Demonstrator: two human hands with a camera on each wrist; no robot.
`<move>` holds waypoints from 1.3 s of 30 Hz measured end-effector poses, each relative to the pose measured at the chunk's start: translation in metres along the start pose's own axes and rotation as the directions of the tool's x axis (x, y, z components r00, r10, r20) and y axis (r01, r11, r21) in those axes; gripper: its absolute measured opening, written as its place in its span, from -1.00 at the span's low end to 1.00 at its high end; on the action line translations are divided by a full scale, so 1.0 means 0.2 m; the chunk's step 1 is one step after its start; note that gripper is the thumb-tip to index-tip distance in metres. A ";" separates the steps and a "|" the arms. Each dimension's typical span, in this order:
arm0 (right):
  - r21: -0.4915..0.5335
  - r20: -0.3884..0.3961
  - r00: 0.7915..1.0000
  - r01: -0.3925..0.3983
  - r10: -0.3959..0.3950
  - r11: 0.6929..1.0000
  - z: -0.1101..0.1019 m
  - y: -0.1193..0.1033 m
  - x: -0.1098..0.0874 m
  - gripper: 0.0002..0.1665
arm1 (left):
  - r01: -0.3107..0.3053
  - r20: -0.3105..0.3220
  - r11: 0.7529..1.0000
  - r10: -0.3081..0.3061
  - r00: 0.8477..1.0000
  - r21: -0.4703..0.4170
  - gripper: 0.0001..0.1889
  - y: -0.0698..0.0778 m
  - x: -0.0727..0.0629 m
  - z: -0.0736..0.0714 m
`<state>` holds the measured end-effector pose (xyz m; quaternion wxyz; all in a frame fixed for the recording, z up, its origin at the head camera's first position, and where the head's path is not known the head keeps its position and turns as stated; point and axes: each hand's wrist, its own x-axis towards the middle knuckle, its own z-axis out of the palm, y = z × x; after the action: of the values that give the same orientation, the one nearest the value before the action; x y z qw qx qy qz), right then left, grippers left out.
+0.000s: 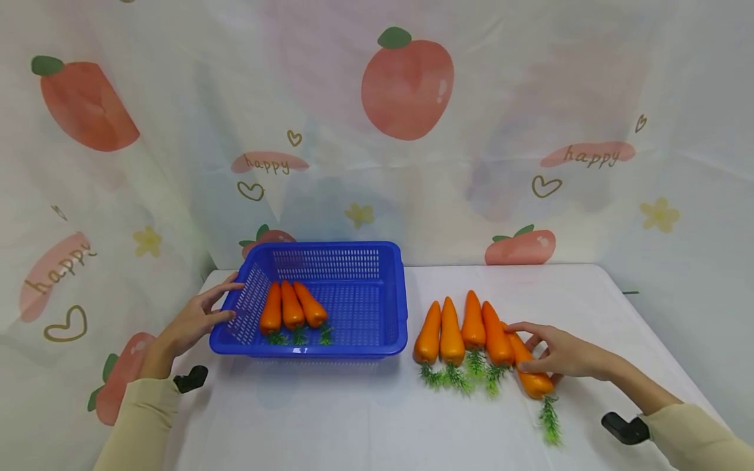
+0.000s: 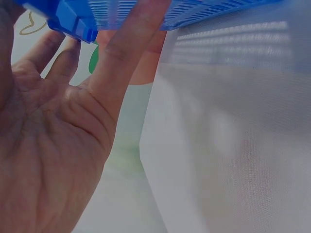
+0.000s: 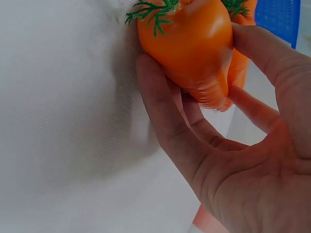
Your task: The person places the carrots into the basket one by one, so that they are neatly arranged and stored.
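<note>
At the right of the head view, my right hand grips an orange carrot with a green leafy top. The right wrist view has the fingers and thumb around the thick end of this carrot, close over the white cloth. My left hand is at the left rim of a blue plastic basket, its fingers and thumb extended against the edge. In the left wrist view, the fingers reach up to the basket's blue side. Three carrots lie side by side inside the basket, tips pointing away.
Several more carrots lie in a row between the basket and my right hand, leafy ends toward me. A white cloth covers the table. Behind it hangs a fruit-printed curtain.
</note>
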<state>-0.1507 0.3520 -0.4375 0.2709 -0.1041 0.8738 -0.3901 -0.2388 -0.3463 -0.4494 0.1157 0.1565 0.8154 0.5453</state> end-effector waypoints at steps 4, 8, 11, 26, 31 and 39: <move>0.005 0.007 1.000 0.001 -0.001 1.000 -0.02 -0.01 -0.01 -0.11 | 0.004 -0.003 1.000 -0.004 1.000 0.010 -0.38 0.01 0.00 0.00; 0.010 0.022 1.000 0.011 -0.011 1.000 -0.04 -0.02 -0.02 -0.11 | 0.004 -0.002 1.000 -0.004 1.000 0.025 -0.36 0.01 0.00 0.00; 0.001 0.025 0.999 0.023 -0.023 1.000 -0.08 -0.04 -0.03 -0.10 | -0.003 -0.001 1.000 0.003 1.000 0.030 -0.36 0.02 -0.01 0.00; -0.027 -0.061 0.988 0.137 -0.138 0.990 -0.30 -0.24 -0.10 -0.10 | -0.001 0.002 1.000 0.001 1.000 0.003 -0.37 0.02 -0.02 0.01; -0.060 -0.135 0.978 0.154 -0.160 0.986 -0.36 -0.32 -0.12 -0.07 | 0.000 0.001 1.000 0.000 1.000 0.003 -0.37 0.01 -0.02 0.02; -0.057 -0.187 0.953 0.230 -0.237 0.972 -0.45 -0.42 -0.09 -0.08 | -0.010 -0.004 1.000 0.010 1.000 0.019 -0.37 0.00 -0.01 0.01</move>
<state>-0.1870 0.3580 -0.3186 0.1354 -0.1730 0.8841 -0.4125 -0.2371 -0.3453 -0.4494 0.1098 0.1607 0.8199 0.5384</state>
